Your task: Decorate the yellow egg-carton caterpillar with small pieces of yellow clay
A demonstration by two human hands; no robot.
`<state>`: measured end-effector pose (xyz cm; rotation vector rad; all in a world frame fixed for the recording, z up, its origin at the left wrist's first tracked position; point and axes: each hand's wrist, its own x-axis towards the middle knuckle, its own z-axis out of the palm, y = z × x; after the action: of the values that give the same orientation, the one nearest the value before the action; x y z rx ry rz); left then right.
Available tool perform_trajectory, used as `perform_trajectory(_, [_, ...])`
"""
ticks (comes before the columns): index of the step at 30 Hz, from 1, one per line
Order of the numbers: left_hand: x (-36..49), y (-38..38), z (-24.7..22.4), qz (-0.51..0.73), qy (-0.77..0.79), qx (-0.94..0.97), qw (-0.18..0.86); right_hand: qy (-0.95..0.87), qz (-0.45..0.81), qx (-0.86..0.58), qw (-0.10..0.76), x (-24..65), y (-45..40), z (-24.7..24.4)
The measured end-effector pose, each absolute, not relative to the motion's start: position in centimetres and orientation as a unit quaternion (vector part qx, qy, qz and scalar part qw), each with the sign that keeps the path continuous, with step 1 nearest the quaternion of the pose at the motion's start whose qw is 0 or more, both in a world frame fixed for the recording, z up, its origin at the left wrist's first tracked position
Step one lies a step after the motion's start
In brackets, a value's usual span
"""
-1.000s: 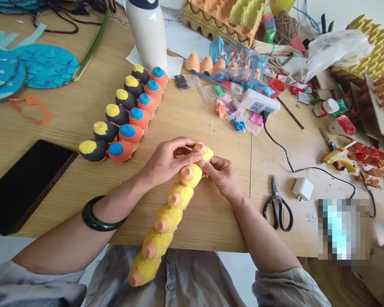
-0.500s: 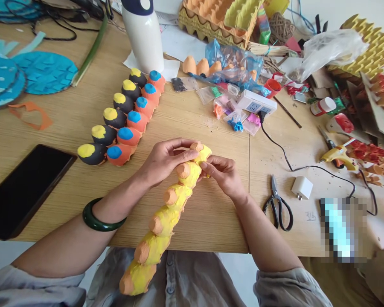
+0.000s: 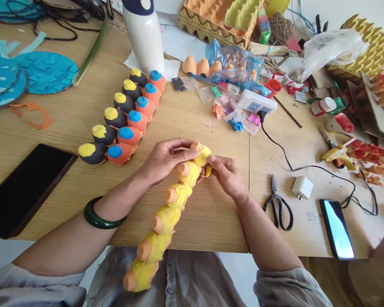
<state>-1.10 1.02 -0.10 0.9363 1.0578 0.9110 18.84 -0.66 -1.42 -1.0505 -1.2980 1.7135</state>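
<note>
A long strip of egg-carton cups [image 3: 167,218], coated in yellow with bare orange tips, slants from the table's middle down over its front edge. My left hand [image 3: 166,161] is closed on its far end, thumb on top of the last cups. At the right side of that same end, my right hand [image 3: 224,174] pinches a small lump of yellow clay [image 3: 208,171] against the strip. Left of my hands lie a strip of black cups with yellow tops [image 3: 115,116] and a strip of orange cups with blue tops [image 3: 137,122], side by side.
A large black phone [image 3: 28,187] lies front left. Scissors [image 3: 277,204], a white charger [image 3: 302,187] and a lit phone [image 3: 336,228] are at right. Behind stand a white bottle [image 3: 144,38], a power strip [image 3: 256,102] and egg trays [image 3: 217,21]. Another person's arm shows at far right.
The near end of the yellow strip has moved slightly up and right. My right thumb has shifted a little up and right, and more of the yellow lump shows beneath it.
</note>
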Motion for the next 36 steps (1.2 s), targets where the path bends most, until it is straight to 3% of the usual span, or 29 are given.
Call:
perform_trajectory(8, [-1.3, 0.8, -0.7, 0.397, 0.458, 0.505, 0.615, -0.457, 0.685, -0.443, 0.354, 17.9, -0.7, -1.0])
perform_trajectory(15, [-1.2, -0.2, -0.6, 0.435, 0.498, 0.555, 0.504, -0.391, 0.732, -0.438, 0.346, 17.0, -1.0, -2.2])
perform_trajectory(22, [-1.3, 0.5, -1.0, 0.416, 0.479, 0.546, 0.547, -0.42, 0.728, -0.389, 0.377, 18.2, -0.6, -2.3])
perform_trajectory(27, [-1.3, 0.7, -0.4, 0.407, 0.474, 0.52, 0.582, -0.491, 0.64, -0.429, 0.407, 18.2, -0.5, -1.9])
perform_trajectory(36, [-3.1, 2.3, -0.9, 0.293, 0.448, 0.521, 0.665, -0.505, 0.624, -0.443, 0.4, 17.5, -0.8, -2.1])
